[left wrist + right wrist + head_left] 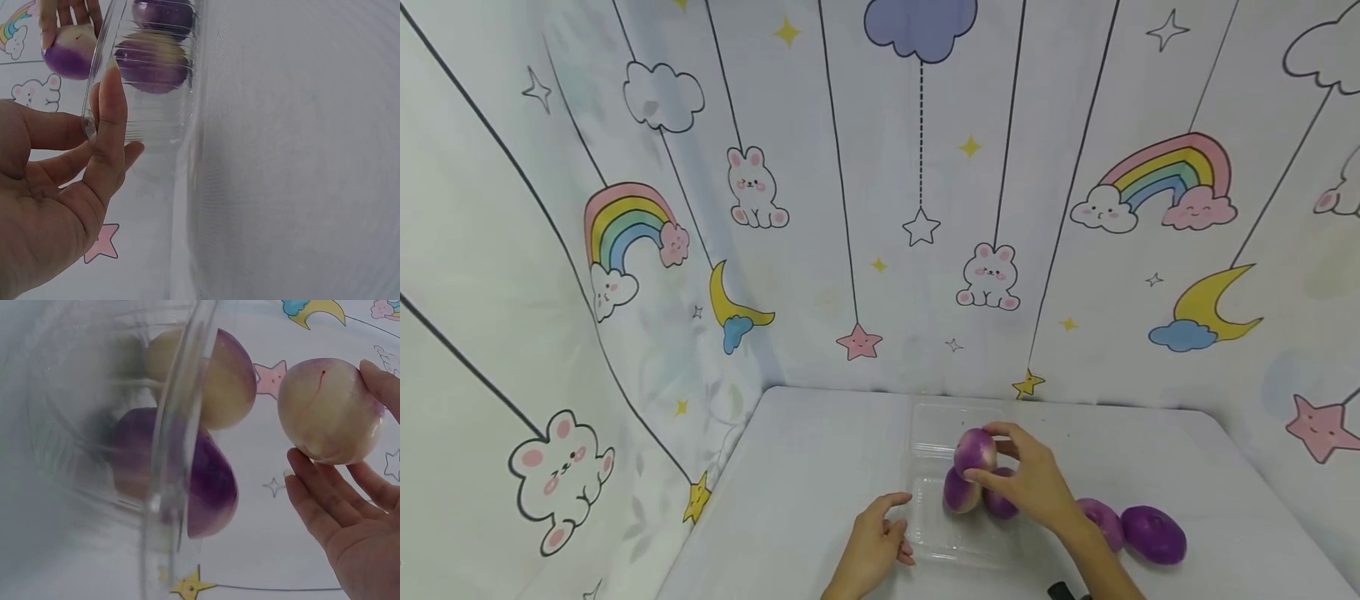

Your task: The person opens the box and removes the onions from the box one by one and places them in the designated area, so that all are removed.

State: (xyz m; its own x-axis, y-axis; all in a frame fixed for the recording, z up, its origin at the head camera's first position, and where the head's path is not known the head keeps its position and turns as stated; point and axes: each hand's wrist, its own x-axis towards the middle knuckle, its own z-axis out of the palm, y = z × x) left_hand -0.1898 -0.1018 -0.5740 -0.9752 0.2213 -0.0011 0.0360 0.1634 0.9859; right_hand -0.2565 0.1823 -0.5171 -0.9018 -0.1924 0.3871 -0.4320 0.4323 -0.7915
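A clear plastic box (928, 542) with an open lid stands on the table. Two round purple-and-cream pieces of produce, turnip-like, lie in it: one on the left (960, 492), one on the right (999, 497). Above them my right hand (1037, 479) holds a third such piece (974, 454) between thumb and fingertips. The right wrist view shows a thin red line on this held piece (331, 412). On the box's left side, my left hand (872, 542) pinches the rim, its fingers (111, 106) against the clear wall in the left wrist view.
Right of the box lie a pinkish-purple round piece (1101, 523) and a darker purple one (1153, 535), partly behind my right forearm. A black object (1060, 591) shows at the bottom edge. White table (805, 467); a patterned curtain (917, 292) closes the back and sides.
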